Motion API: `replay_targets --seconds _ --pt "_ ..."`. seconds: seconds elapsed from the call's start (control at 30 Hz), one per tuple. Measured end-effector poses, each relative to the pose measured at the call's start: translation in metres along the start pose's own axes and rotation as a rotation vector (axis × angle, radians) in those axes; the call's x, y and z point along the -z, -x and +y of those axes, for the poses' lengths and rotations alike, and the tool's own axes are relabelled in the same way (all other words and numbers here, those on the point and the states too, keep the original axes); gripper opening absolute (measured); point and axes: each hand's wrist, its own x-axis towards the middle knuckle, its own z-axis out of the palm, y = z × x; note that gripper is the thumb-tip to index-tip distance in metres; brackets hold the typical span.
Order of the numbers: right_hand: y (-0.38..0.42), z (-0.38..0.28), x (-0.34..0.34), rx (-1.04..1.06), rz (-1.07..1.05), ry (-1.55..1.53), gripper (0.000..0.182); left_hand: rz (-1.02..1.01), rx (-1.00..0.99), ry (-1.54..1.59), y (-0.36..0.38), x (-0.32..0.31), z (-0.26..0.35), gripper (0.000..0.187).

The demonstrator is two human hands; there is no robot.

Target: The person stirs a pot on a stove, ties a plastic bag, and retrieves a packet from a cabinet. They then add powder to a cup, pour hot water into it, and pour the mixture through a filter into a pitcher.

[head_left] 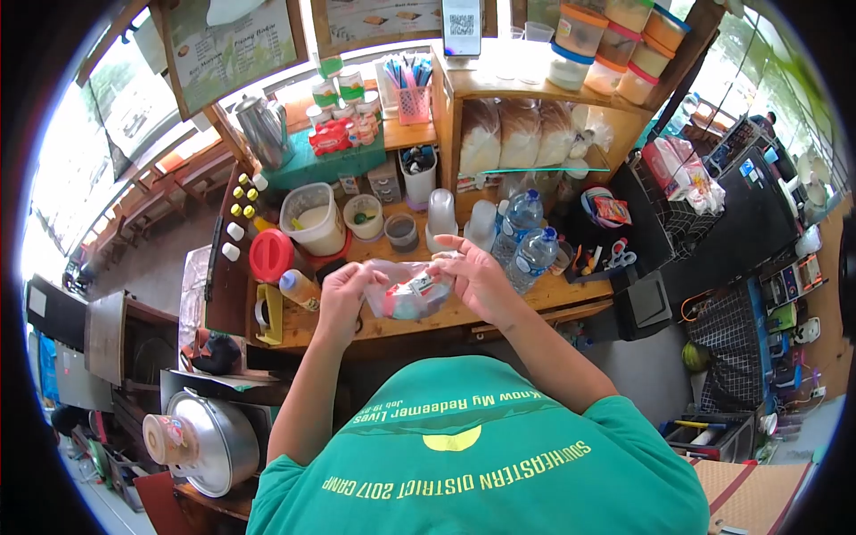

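Note:
A clear plastic bag with a red and white packet inside hangs between my hands, above the front edge of the wooden counter. My left hand pinches the bag's left side. At the bag's upper right, my right hand has its fingers closed on the plastic. Just behind the bag stand a cup of dark contents and stacked clear cups. An orange bottle is left of my left hand.
Large water bottles stand right of my right hand. A red lid and a white tub are at the counter's left. A shelf above holds stacked containers. A big metal pot sits at lower left.

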Motion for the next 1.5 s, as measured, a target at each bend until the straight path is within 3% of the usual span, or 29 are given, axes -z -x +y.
replay_targets --seconds 0.1,0.13,0.2,0.23,0.3,0.33,0.4,0.47,0.53,0.67,0.73,0.8,0.87,0.9,0.93,1.0,1.03,1.07,1.13,1.3,1.4,1.47,1.5 --pt "0.006 0.000 0.000 0.017 -0.068 0.469 0.050 -0.217 0.033 -0.309 0.021 -0.028 0.018 0.031" --pt "0.009 0.006 -0.002 0.032 -0.067 0.474 0.050 -0.246 0.072 -0.390 0.033 -0.041 0.029 0.036" --pt "0.015 0.023 -0.012 0.179 -0.191 0.779 0.052 -0.339 0.075 -0.199 0.030 -0.043 0.004 0.043" --pt "0.017 0.026 -0.015 0.187 -0.192 0.784 0.052 -0.344 0.067 -0.200 0.029 -0.044 0.000 0.043" --pt "0.022 0.029 -0.022 0.174 -0.030 1.278 0.059 -0.417 0.049 -0.248 0.028 -0.046 -0.004 0.048" --pt "0.020 0.035 -0.019 0.182 -0.029 1.283 0.059 -0.421 0.042 -0.248 0.028 -0.046 -0.003 0.048" --pt "0.010 0.054 0.001 0.255 0.087 0.916 0.065 -0.432 0.093 -0.187 0.031 -0.045 -0.004 0.051" --pt "0.007 0.058 0.013 0.239 0.089 0.931 0.068 -0.451 0.044 -0.193 0.030 -0.033 -0.013 0.053" --pt "0.009 0.059 0.015 0.073 0.090 0.839 0.067 -0.394 0.097 -0.172 0.032 -0.027 -0.017 0.056" --pt "0.008 0.067 0.019 0.201 0.139 0.737 0.050 -0.332 0.082 -0.080 0.036 -0.021 -0.022 0.050" --pt "0.012 0.060 0.011 0.185 0.149 0.623 0.044 -0.242 -0.087 -0.229 0.037 -0.018 -0.021 0.042" --pt "0.012 0.065 0.007 0.158 0.089 0.632 0.045 -0.234 -0.131 -0.257 0.028 -0.005 -0.041 0.042" --pt "0.008 0.073 0.009 0.265 0.043 0.758 0.043 -0.322 -0.561 -0.776 0.030 -0.019 -0.038 0.045" --pt "0.013 0.066 -0.002 0.233 0.060 0.728 0.042 -0.329 -0.413 -0.683 0.035 -0.024 -0.043 0.041" --pt "0.019 0.058 -0.013 0.201 0.079 0.698 0.042 -0.331 -0.416 -0.683 0.036 -0.021 -0.049 0.041" --pt "0.025 0.041 -0.021 0.161 0.055 0.731 0.040 -0.271 -0.242 -0.699 0.031 -0.013 -0.068 0.033" --pt "0.024 0.041 -0.022 0.146 0.051 0.636 0.042 -0.264 -0.256 -0.509 0.029 -0.012 -0.076 0.030" --pt "0.024 0.042 -0.022 0.129 0.048 0.539 0.044 -0.266 -0.257 -0.509 0.030 -0.009 -0.082 0.030" --pt "0.030 0.032 -0.028 0.090 0.018 0.535 0.046 -0.273 -0.247 -0.235 0.033 -0.014 -0.076 0.025" --pt "0.040 0.026 -0.035 0.054 -0.100 0.673 0.047 -0.387 -0.131 -0.230 0.037 -0.021 -0.056 0.021" --pt "0.043 0.020 -0.034 0.048 -0.084 0.533 0.044 -0.474 -0.093 -0.167 0.037 -0.013 -0.052 0.020" --pt "0.044 0.017 -0.027 -0.070 -0.098 0.387 0.042 -0.535 -0.089 -0.190 0.038 -0.010 -0.050 0.019" --pt "0.044 0.017 -0.025 -0.071 -0.098 0.388 0.042 -0.534 0.014 -0.229 0.040 -0.011 -0.045 0.017"
